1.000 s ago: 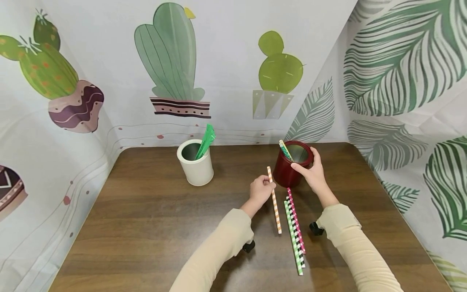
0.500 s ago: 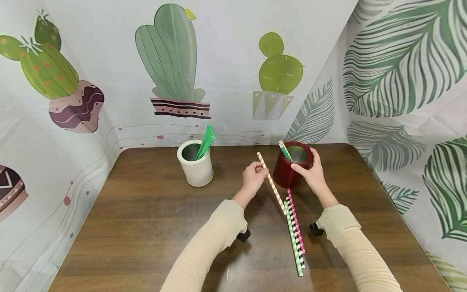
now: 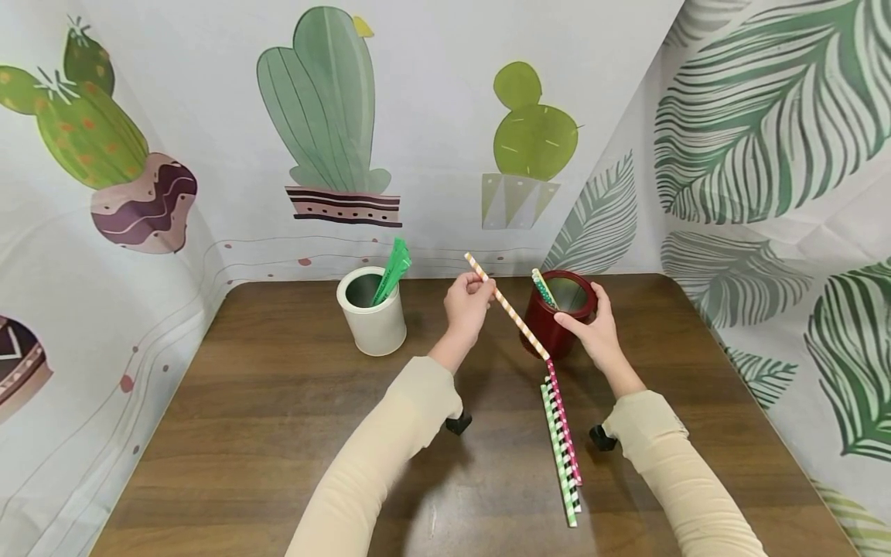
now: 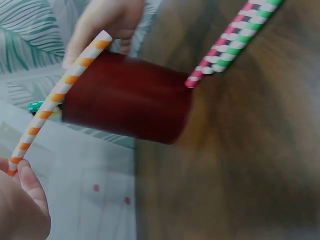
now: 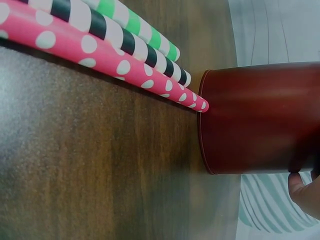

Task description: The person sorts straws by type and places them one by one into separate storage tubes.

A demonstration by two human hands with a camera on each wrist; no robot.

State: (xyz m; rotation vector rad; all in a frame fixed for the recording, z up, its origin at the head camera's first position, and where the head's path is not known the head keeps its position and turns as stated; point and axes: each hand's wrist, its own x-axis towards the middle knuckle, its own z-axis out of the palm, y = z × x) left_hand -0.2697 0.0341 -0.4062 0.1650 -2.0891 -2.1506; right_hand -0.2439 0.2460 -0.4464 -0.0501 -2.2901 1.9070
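In the head view my left hand (image 3: 468, 309) pinches an orange-and-white striped paper straw (image 3: 512, 312) near its upper end. The straw slants in front of a dark red cup (image 3: 551, 334), its lower end toward the table. My right hand (image 3: 595, 329) grips that cup's rim at the right, thumb in front. Inside the cup lean a few patterned straws (image 3: 544, 287), one of them green with dots. On the table before it lie a pink polka-dot straw (image 5: 125, 65), a black-and-white striped straw (image 5: 127, 42) and a green-and-white striped straw (image 5: 142, 30), side by side.
A white cup (image 3: 379, 329) with green items (image 3: 394, 271) sticking out stands at the back left of the brown wooden table (image 3: 278, 433). Behind the table hangs a cloth (image 3: 438, 155) printed with cacti and leaves.
My left hand has risen and moved back and left with the orange-striped straw, which has turned from nearly straight to a clear slant. The right hand stays on the red cup.
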